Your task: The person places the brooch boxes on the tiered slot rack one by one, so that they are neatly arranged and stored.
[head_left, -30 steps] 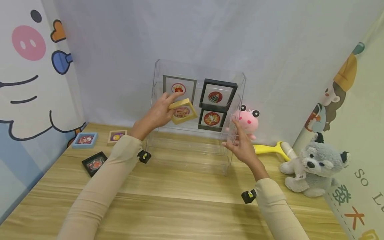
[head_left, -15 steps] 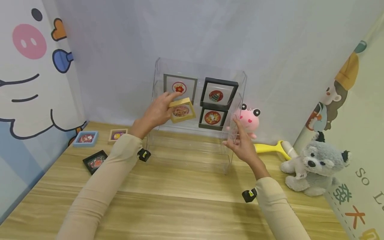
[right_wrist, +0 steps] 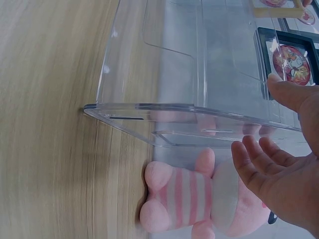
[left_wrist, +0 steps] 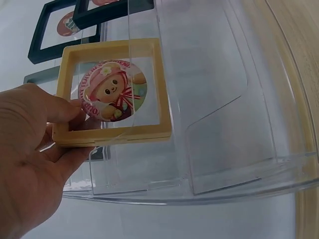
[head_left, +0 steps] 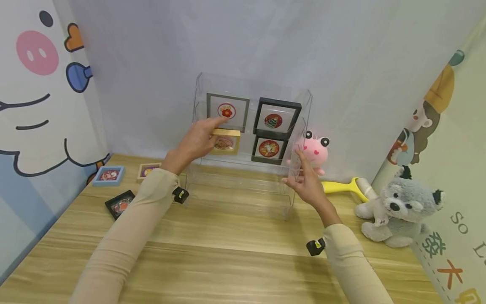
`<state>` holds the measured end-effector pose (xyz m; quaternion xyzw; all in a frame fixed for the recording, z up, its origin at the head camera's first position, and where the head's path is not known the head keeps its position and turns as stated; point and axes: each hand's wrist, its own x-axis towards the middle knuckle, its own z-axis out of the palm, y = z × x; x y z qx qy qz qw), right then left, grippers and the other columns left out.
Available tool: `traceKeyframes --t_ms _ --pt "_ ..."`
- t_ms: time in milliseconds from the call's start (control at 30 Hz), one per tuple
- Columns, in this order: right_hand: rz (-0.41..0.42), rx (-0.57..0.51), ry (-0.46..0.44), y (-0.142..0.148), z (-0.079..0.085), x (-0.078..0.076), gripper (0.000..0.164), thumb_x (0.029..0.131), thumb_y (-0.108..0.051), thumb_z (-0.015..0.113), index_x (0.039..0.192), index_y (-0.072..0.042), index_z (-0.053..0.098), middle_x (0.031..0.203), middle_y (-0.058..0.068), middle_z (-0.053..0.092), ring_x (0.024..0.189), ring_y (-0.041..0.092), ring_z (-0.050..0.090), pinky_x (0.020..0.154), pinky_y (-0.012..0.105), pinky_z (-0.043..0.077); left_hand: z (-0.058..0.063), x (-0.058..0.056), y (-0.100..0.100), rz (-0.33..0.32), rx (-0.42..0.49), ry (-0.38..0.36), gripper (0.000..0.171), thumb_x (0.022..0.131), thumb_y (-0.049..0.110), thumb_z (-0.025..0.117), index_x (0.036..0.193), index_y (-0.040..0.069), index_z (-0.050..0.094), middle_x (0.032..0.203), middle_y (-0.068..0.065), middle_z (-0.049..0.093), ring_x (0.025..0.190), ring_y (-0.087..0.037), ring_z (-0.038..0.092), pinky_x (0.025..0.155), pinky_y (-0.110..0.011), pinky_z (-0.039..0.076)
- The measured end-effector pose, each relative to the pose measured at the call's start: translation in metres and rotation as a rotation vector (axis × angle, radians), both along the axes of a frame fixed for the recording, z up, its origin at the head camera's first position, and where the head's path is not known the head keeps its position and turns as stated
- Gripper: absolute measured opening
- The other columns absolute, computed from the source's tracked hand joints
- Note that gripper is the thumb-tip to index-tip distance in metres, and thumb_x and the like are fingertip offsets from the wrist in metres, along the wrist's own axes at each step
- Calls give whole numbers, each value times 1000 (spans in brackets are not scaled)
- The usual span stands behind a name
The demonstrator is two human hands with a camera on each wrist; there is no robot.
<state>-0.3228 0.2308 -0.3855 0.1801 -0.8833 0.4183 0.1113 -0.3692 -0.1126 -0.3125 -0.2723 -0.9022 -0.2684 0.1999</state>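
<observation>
shifted left and straightened, the yellow frame [head_left: 227,143] is pinched in your left hand [head_left: 196,137] over the left half of the clear rack [head_left: 243,182]; ideally seat it squarely, your loose-fingered right hand [head_left: 306,183] steadying the side.

A decorated tabletop display corner with a hung backdrop; whether it is in a home or a shop cannot be told. A clear plastic stand [head_left: 239,207] with small framed badges [head_left: 269,148] rests on a wood-grain table [head_left: 228,270]. Behind the stand hangs a plain pale cloth [head_left: 243,42]. Left of it is a pig-snouted cartoon panel [head_left: 34,114]; far right of it, a printed panel with lettering [head_left: 452,181]. Just beside its right end sits a pink plush toy [head_left: 317,154], with a grey plush dog [head_left: 408,198] farther right.
</observation>
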Motion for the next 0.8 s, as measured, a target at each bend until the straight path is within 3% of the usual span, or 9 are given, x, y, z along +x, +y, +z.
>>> traceKeyframes --t_ms 200,567,800 --pt "-23 35 2 0 1 1 96 87 -6 75 161 -22 16 157 24 35 117 51 60 89 55 57 0 -1 3 -5 1 -24 42 94 -2 60 135 3 58 131 -21 63 116 -39 63 100 -49 52" --pt "-34 47 4 0 0 0 95 87 -8 75 161 -22 17 160 23 29 118 52 58 91 56 56 -1 2 -6 20 19 -60 38 94 1 63 131 5 60 113 -19 60 97 -34 58 86 -46 53" --pt "-32 41 8 -1 1 1 95 87 -9 75 161 -23 17 161 22 29 119 53 58 91 56 56 -5 4 -11 11 45 -86 39 92 -5 60 131 4 61 120 -21 54 104 -37 59 90 -46 55"
